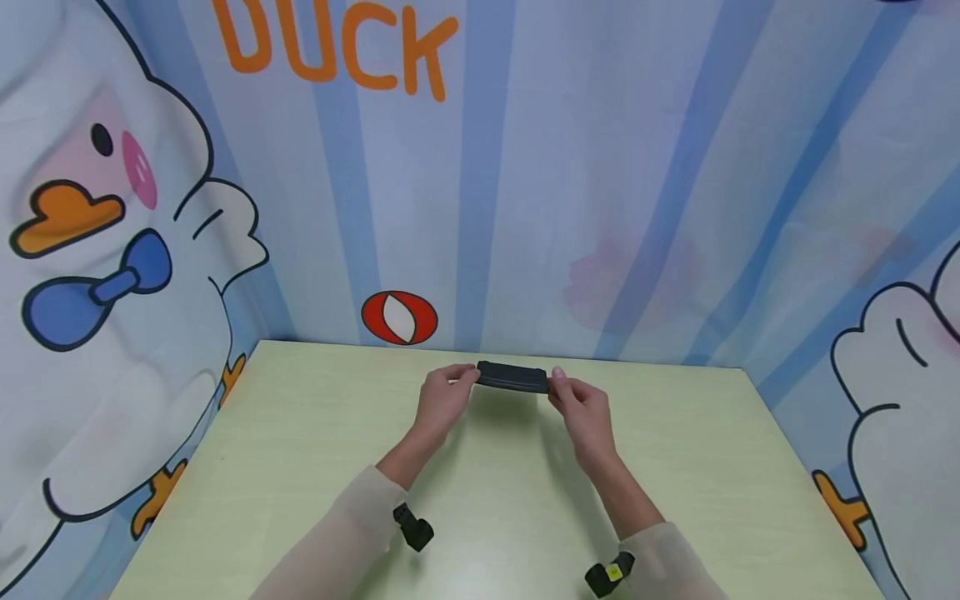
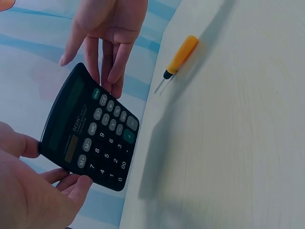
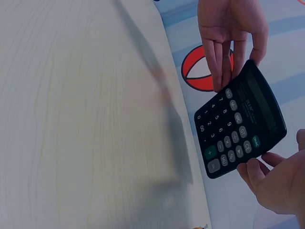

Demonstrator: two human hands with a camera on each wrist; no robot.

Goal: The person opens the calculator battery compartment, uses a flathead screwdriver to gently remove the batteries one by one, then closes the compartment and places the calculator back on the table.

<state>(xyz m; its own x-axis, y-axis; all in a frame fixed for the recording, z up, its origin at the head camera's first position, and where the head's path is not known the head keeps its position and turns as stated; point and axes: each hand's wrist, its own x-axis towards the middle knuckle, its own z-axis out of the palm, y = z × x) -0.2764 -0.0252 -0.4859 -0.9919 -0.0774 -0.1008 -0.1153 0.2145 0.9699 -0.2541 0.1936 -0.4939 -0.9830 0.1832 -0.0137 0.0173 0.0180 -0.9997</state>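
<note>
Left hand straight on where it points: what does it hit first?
The calculator, whose left end the left hand grips. Beyond it, the blue striped backdrop looks next, though depth to it is unclear.

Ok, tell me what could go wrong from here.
Held at its edges above the table, the calculator could slip and drop. The thumb of the right hand looks clear of it, so that side may give first. Lowering that hand might also knock the orange-handled screwdriver on the table.
</note>
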